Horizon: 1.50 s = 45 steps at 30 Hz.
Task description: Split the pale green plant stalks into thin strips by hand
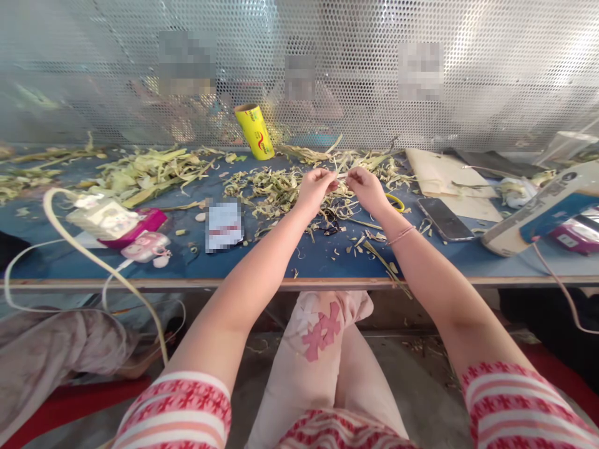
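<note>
My left hand (318,187) and my right hand (367,188) are raised close together over the table, a small gap between them. Both have the fingers pinched. Between the fingertips runs a thin pale plant strip (342,176), hard to make out against the similar pieces behind it. Below and around my hands lies a loose heap of curled, dry-looking greenish plant strips (269,190). A bracelet circles my right wrist, and a yellow band (395,202) shows beside that wrist.
A yellow cardboard tube (256,134) stands tilted against the perforated metal panel (355,75). On the blue table (262,265) lie a phone (445,219), brown paper (433,174), another plant heap (150,171) and a corded device (115,221). A person's leg (60,358) shows at left.
</note>
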{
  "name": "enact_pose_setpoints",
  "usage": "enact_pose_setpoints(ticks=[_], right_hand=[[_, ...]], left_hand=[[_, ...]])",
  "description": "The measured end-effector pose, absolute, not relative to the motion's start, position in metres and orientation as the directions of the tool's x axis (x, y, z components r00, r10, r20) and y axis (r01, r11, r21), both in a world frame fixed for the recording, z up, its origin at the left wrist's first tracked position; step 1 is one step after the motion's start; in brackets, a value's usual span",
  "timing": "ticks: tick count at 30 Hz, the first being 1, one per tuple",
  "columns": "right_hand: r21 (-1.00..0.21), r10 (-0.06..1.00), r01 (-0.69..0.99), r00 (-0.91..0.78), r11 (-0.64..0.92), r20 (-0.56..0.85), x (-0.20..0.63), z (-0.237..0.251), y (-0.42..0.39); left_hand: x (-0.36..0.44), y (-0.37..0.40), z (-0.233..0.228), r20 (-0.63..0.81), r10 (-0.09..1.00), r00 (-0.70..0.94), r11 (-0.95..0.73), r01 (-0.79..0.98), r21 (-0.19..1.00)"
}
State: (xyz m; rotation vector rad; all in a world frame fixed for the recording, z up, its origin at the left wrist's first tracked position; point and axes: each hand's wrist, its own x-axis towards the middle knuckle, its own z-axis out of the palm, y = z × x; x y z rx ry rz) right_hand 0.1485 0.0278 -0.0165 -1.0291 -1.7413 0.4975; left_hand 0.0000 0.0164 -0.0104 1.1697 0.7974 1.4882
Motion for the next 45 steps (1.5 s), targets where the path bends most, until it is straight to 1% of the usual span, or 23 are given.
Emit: enact_pose_setpoints(ticks=[6,9,12,16,18,27,33,37,41,45], right_hand=[[-0.785,0.817,0.26,-0.034,0.563,0.575,0.149,-0.012,0.028],[-0.778,0.8,0.23,0.001,0.584,0.601,0.149,-0.012,0.027],[-0.753,0.768,0.203,0.012,0.626,0.641,0.149,-0.013,0.028],[-0.694,0.714,0.232,-0.002,0.682,0.7,0.149,-0.013,0.027],[-0.687,0.708,0.238,-0.002,0.687,0.707,0.148,-0.011,0.024],[-0.657,0.716,0.346,-0.068,0.67,0.695,0.144,-0.005,0.012],[-0.674,0.744,0.371,-0.073,0.638,0.664,0.145,-0.002,0.01],[-0.681,0.754,0.375,-0.081,0.629,0.651,0.142,-0.002,0.007],[-0.662,0.747,0.402,-0.093,0.633,0.658,0.139,0.0,0.002],[-0.687,0.766,0.401,-0.061,0.606,0.64,0.139,0.0,0.003]], left_hand=[[0.0,0.012,-0.009,0.245,0.964,0.098,-0.209,-0.285,0.935],[0.001,0.011,-0.009,0.254,0.957,0.143,-0.208,-0.272,0.939],[0.001,0.012,-0.01,0.26,0.954,0.147,-0.212,-0.276,0.937],[0.001,0.013,-0.01,0.264,0.956,0.129,-0.219,-0.286,0.933],[0.001,0.012,-0.009,0.267,0.955,0.125,-0.223,-0.287,0.932],[0.002,0.005,-0.009,0.281,0.939,0.198,-0.228,-0.254,0.94],[0.001,0.004,-0.008,0.27,0.936,0.224,-0.206,-0.274,0.94],[0.001,0.004,-0.008,0.257,0.945,0.2,-0.21,-0.23,0.95],[0.003,0.008,-0.01,0.237,0.958,0.158,-0.21,-0.171,0.963],[0.004,0.013,-0.013,0.263,0.959,0.102,-0.246,-0.155,0.957]])
